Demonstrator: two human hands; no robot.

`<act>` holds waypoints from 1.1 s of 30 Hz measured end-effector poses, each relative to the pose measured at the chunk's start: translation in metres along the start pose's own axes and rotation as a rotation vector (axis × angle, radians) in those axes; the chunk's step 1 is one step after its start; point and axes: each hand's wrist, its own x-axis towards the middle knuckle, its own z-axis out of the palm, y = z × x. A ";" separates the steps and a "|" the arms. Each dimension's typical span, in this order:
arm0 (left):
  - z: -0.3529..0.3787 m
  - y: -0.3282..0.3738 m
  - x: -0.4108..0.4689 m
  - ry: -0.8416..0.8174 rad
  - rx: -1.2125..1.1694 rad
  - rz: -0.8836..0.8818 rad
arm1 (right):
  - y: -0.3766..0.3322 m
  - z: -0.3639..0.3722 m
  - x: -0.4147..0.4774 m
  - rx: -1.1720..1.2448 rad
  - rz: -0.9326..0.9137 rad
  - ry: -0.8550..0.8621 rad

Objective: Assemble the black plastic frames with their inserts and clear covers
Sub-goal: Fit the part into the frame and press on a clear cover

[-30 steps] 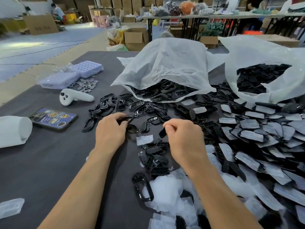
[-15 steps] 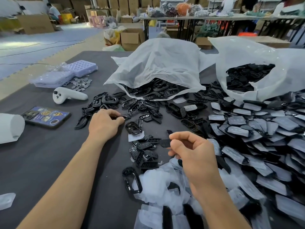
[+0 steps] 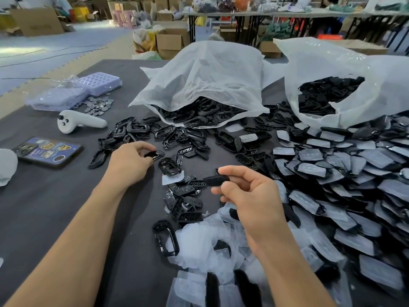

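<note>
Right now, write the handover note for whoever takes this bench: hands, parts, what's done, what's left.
Left hand: grips a black frame on the table, at the edge of the loose frames.
Right hand: pinches a black insert, held above the table, apart from the frame.
Parts: more frames spill from the middle bag; inserts lie between the hands; clear covers lie nearest the body.
Done: a large pile of covered pieces on the right.
Left: join the held insert and frame, add a cover, then work through the loose frames.
</note>
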 end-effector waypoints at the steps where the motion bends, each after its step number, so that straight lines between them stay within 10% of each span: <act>1: -0.002 -0.002 -0.001 0.008 -0.036 -0.034 | 0.000 0.000 -0.001 -0.019 -0.015 0.002; 9: -0.005 -0.006 -0.005 -0.017 -0.016 -0.017 | -0.002 0.001 -0.004 -0.012 -0.055 -0.024; 17: -0.005 0.000 -0.046 0.320 -0.295 -0.035 | 0.002 0.006 -0.004 -0.133 -0.067 0.044; 24: 0.006 0.055 -0.120 0.052 -1.135 -0.055 | 0.003 0.010 -0.002 -0.182 -0.101 0.038; 33: 0.025 0.066 -0.148 0.000 -0.960 0.041 | -0.004 0.015 -0.007 -0.052 -0.045 -0.044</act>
